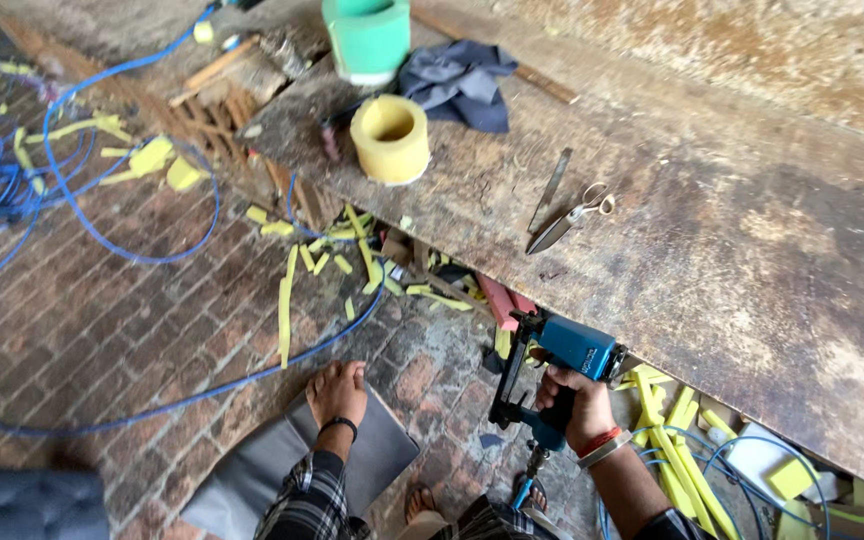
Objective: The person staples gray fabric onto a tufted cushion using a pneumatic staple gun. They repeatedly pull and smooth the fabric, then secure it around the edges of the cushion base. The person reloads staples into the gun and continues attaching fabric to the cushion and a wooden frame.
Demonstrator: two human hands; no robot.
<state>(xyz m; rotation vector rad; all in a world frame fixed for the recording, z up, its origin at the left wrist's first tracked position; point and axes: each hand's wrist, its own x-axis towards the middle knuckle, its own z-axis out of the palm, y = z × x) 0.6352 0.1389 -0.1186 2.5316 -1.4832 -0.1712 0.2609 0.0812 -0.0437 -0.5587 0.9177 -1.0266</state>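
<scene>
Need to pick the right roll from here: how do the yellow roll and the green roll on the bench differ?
The yellow roll is pale yellow; the green roll is green with a white band at its base. The yellow roll shows whole, with its hollow core open; the green roll is cut off by the top edge of the view. The yellow roll stands nearer the bench edge, the green roll behind it. Both stand upright on end.

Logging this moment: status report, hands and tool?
Right hand grips blue nail gun. Left hand flat on grey sheet. Blue hose loops across floor.
</scene>
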